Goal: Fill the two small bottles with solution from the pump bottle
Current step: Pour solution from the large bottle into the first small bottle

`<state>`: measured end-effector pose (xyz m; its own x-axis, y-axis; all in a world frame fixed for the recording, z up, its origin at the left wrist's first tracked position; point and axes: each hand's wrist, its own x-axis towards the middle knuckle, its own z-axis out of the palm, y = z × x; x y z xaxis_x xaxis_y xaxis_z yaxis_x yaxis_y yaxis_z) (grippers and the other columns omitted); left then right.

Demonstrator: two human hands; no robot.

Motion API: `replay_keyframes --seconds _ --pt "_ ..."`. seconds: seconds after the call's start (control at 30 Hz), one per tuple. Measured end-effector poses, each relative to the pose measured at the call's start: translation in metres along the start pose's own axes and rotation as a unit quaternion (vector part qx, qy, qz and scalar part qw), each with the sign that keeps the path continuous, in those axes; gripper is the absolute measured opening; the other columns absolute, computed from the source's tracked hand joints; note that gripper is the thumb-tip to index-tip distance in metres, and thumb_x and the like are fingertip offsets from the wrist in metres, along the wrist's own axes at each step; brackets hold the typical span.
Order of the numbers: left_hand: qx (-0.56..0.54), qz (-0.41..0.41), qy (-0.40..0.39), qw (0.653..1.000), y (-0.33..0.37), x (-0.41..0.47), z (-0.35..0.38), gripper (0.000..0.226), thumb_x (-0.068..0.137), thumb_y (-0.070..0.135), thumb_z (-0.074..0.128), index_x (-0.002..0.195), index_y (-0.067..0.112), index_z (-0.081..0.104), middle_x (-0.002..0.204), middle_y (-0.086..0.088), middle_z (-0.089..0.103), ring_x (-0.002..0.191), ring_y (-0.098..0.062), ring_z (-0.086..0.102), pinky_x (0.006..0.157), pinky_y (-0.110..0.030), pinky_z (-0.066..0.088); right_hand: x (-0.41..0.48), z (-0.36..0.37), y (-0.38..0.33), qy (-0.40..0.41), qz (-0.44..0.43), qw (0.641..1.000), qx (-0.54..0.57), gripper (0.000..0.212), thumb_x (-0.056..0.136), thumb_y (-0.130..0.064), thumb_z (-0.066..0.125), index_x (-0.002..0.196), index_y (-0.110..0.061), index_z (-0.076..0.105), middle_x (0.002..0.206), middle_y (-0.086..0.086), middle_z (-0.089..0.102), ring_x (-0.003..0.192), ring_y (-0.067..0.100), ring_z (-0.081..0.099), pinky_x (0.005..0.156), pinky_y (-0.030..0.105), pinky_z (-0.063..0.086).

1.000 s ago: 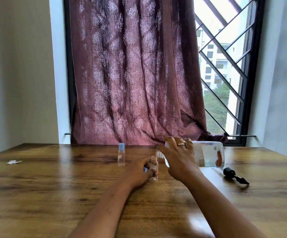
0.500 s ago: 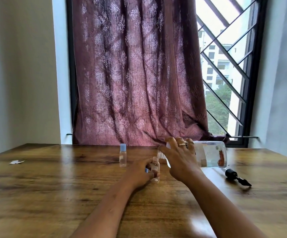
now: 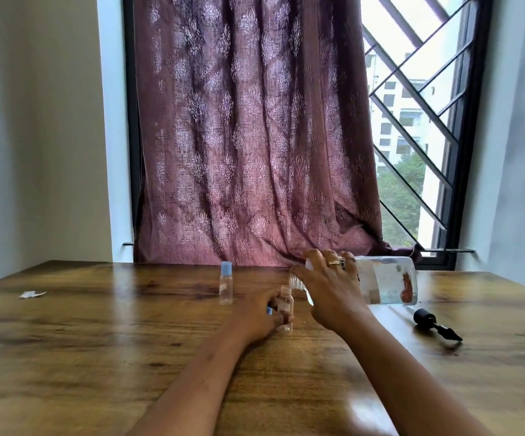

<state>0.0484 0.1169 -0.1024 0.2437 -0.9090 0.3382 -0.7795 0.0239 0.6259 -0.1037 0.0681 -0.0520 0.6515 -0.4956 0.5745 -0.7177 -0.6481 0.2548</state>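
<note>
Now the right hand (image 3: 330, 291) grips the tipped pump bottle (image 3: 387, 280), neck over the open vial (image 3: 285, 309) clasped by the left hand (image 3: 258, 319).

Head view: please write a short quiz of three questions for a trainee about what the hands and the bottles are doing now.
1. True or false: the pump head is screwed onto the large bottle.
2. Which hand tips the large bottle? A) left hand B) right hand
3. Fill in: the small bottle standing alone on the table wears a ____ cap.

Key
1. False: it lies on the table, right of the bottle.
2. B; the left hand steadies the open small bottle under the large bottle's mouth.
3. Blue.
</note>
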Motion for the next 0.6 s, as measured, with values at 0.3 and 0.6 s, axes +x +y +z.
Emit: replay_keyframes --seconds 0.3,0.6 --pt "0.014 -0.001 0.0 1.0 0.0024 -0.0025 -0.0016 0.048 0.082 0.039 0.069 0.127 0.031 0.055 0.119 0.006 0.061 0.109 -0.015 0.057 0.098 -0.033 0.045 0.0001 -0.0021 -0.0003 0.001 -0.004 1.0 -0.006 0.069 0.075 -0.007 0.061 0.133 -0.034 0.036 0.141 0.002 0.024 0.133 0.029 0.024 0.112 0.053 0.012" --pt "0.007 0.001 -0.003 1.0 0.0055 -0.0034 -0.0021 0.04 0.081 0.033 0.071 0.119 0.027 0.059 0.108 0.007 0.062 0.101 -0.011 0.057 0.092 -0.029 0.045 0.0009 -0.0043 -0.0015 -0.008 -0.003 1.0 -0.004 0.07 0.075 -0.007 0.062 0.133 -0.034 0.036 0.143 0.004 0.021 0.136 0.031 0.02 0.112 0.055 0.008"
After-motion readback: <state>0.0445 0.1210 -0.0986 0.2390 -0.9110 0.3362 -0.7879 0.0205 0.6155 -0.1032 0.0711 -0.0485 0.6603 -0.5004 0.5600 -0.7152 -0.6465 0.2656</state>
